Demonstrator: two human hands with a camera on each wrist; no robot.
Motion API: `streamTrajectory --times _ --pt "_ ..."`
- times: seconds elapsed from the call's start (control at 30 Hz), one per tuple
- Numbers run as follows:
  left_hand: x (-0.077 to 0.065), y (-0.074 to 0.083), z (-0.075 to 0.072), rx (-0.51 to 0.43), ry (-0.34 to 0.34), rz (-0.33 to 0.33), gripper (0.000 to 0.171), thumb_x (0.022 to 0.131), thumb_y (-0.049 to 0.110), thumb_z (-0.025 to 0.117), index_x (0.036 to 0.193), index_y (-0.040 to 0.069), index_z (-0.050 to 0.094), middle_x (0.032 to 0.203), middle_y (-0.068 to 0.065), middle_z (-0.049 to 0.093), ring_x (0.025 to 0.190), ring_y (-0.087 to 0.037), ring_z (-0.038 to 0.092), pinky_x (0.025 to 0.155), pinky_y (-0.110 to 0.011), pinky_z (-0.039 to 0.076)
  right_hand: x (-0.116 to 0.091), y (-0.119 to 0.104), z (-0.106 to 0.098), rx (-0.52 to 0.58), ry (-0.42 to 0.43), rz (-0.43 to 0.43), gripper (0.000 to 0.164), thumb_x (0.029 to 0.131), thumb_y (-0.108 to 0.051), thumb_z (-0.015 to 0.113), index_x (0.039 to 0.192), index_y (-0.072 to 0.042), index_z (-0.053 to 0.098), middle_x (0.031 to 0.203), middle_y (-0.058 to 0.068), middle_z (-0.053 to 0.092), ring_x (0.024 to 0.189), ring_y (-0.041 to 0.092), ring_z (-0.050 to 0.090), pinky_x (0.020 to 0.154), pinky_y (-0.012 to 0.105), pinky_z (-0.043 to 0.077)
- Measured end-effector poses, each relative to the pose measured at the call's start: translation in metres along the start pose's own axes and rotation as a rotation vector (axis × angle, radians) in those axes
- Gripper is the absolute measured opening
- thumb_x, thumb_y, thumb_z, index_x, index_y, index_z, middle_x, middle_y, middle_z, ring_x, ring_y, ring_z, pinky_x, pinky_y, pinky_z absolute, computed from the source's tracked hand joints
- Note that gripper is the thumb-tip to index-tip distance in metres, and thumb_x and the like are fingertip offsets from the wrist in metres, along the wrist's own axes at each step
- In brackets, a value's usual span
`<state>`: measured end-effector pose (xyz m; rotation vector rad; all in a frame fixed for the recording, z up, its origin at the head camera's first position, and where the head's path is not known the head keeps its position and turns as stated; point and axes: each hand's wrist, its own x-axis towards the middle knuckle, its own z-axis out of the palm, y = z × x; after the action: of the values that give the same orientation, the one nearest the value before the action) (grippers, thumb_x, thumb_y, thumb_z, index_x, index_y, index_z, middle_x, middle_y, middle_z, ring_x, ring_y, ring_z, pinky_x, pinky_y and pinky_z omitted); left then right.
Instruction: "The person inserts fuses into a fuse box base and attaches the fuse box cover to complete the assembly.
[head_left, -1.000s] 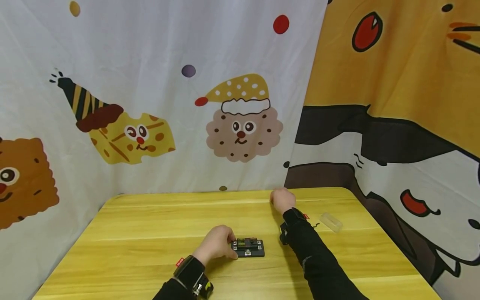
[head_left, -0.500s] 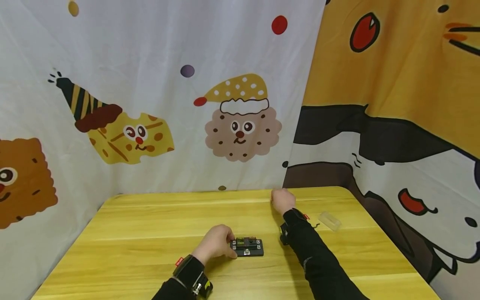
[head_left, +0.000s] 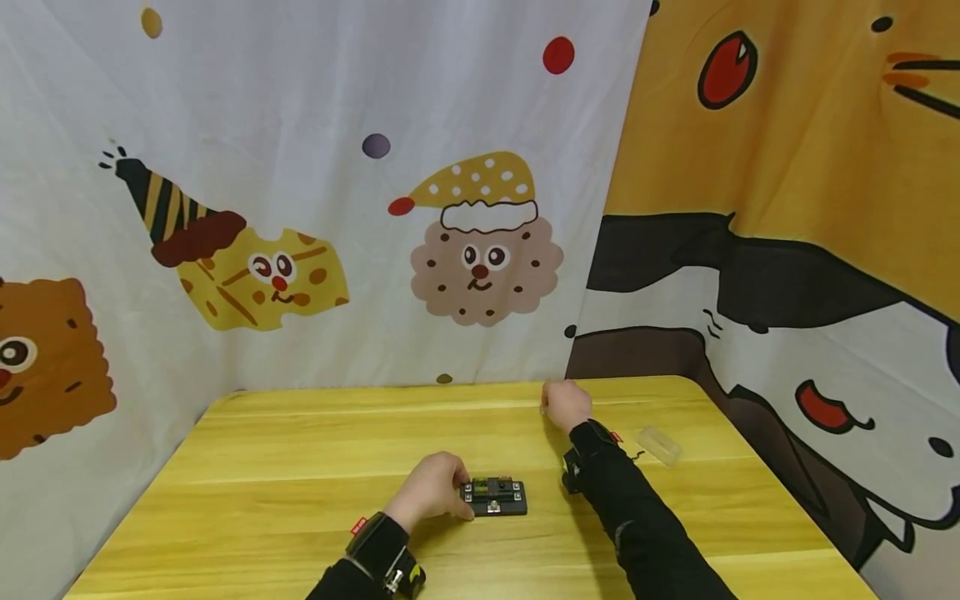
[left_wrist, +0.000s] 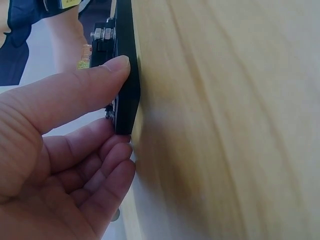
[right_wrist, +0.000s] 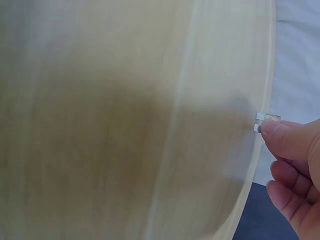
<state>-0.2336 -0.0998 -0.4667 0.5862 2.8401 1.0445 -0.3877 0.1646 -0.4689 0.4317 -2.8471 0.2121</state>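
A black fuse block (head_left: 497,506) with metal terminals and small yellow-green and orange fuses lies on the table (head_left: 315,433). My left hand (head_left: 433,486) grips its left end. In the left wrist view the thumb presses the top of the black base (left_wrist: 128,95), and the other fingers curl by its end. Farther back, near the table's far edge, my right hand (head_left: 567,403) pinches a small clear blade fuse (right_wrist: 273,118) between thumb and finger. Two metal prongs stick out from the fingertips. Part of the fuse is hidden by the thumb.
A clear plastic cover (head_left: 660,446) lies on the table to the right of the right forearm. Next to the right wrist strap shows a short dark wire (head_left: 637,456). A printed curtain (head_left: 300,167) hangs behind the table's far edge.
Both hands stay nearly in place, the left on the fuse block and the right at the far edge. The head view shifts only slightly.
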Motion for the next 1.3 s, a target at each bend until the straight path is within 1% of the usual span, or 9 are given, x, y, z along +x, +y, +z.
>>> streamTrajectory --times 0.1,0.13,0.23,0.37,0.5,0.63,0.83,1.13,1.3 --pt "0.000 0.000 0.000 0.001 -0.001 -0.003 0.039 0.060 0.014 0.095 0.088 0.006 0.069 0.079 0.002 0.058 0.069 -0.014 0.050 0.067 -0.033 0.046 -0.002 -0.002 -0.002 0.033 -0.001 0.005 0.017 0.080 -0.008 0.080 0.072 -0.013 0.065 0.072 0.001 0.061 0.070 0.022 0.059 0.062 0.039 0.050" --pt "0.001 0.000 0.000 0.001 0.000 -0.002 0.039 0.060 0.014 0.095 0.088 0.006 0.069 0.079 0.002 0.058 0.069 -0.014 0.050 0.067 -0.033 0.046 -0.002 -0.002 -0.003 0.046 -0.016 0.011 0.016 0.081 -0.008 0.079 0.073 -0.013 0.066 0.073 0.001 0.062 0.071 0.023 0.060 0.064 0.040 0.050" --pt "0.000 0.000 0.001 0.003 0.001 -0.005 0.039 0.060 0.014 0.095 0.088 0.006 0.069 0.080 0.002 0.058 0.070 -0.014 0.050 0.068 -0.033 0.046 -0.003 -0.003 -0.004 0.056 -0.028 0.016 0.015 0.082 -0.010 0.079 0.075 -0.015 0.067 0.074 0.000 0.062 0.070 0.021 0.059 0.064 0.039 0.050" --pt "-0.001 0.000 0.001 0.003 0.009 -0.008 0.039 0.060 0.014 0.095 0.088 0.006 0.069 0.079 0.002 0.058 0.069 -0.014 0.049 0.067 -0.033 0.046 -0.003 -0.005 -0.008 0.062 -0.017 -0.014 0.013 0.082 -0.010 0.078 0.077 -0.015 0.068 0.076 -0.002 0.063 0.070 0.018 0.058 0.064 0.037 0.049" --pt "-0.001 0.000 0.001 -0.003 0.013 -0.010 0.039 0.060 0.014 0.095 0.088 0.006 0.069 0.079 0.002 0.057 0.069 -0.015 0.049 0.067 -0.033 0.045 -0.006 -0.010 -0.015 0.104 0.008 -0.048 0.013 0.080 -0.008 0.078 0.077 -0.016 0.067 0.077 -0.003 0.063 0.071 0.017 0.058 0.065 0.037 0.049" --pt "0.000 -0.001 0.001 -0.009 0.003 -0.015 0.039 0.061 0.014 0.095 0.088 0.006 0.068 0.079 0.002 0.057 0.069 -0.015 0.049 0.067 -0.033 0.045 -0.013 -0.016 -0.019 0.135 -0.004 -0.067 0.015 0.080 -0.008 0.079 0.077 -0.016 0.067 0.076 -0.003 0.062 0.071 0.017 0.057 0.066 0.038 0.049" --pt "0.000 0.000 0.001 -0.014 -0.003 -0.022 0.038 0.061 0.013 0.095 0.088 0.006 0.068 0.080 0.001 0.058 0.070 -0.016 0.049 0.067 -0.034 0.045 -0.020 -0.020 -0.020 0.130 -0.018 -0.097 0.013 0.083 -0.006 0.077 0.080 -0.016 0.069 0.079 -0.003 0.064 0.075 0.018 0.060 0.071 0.037 0.050" --pt "0.000 0.000 0.001 -0.019 0.001 -0.020 0.038 0.061 0.012 0.094 0.088 0.006 0.069 0.080 0.001 0.058 0.070 -0.016 0.049 0.067 -0.034 0.045 -0.029 -0.023 -0.017 0.167 -0.006 -0.166 0.016 0.082 -0.005 0.078 0.077 -0.017 0.068 0.075 -0.007 0.062 0.074 0.015 0.060 0.069 0.034 0.049" --pt "0.001 -0.002 0.001 -0.019 -0.002 -0.023 0.039 0.060 0.013 0.095 0.088 0.006 0.069 0.080 0.001 0.058 0.069 -0.016 0.049 0.067 -0.034 0.045 -0.037 -0.027 -0.019 0.176 -0.008 -0.189 0.017 0.082 -0.008 0.079 0.076 -0.018 0.067 0.075 -0.009 0.061 0.074 0.014 0.060 0.069 0.032 0.049"
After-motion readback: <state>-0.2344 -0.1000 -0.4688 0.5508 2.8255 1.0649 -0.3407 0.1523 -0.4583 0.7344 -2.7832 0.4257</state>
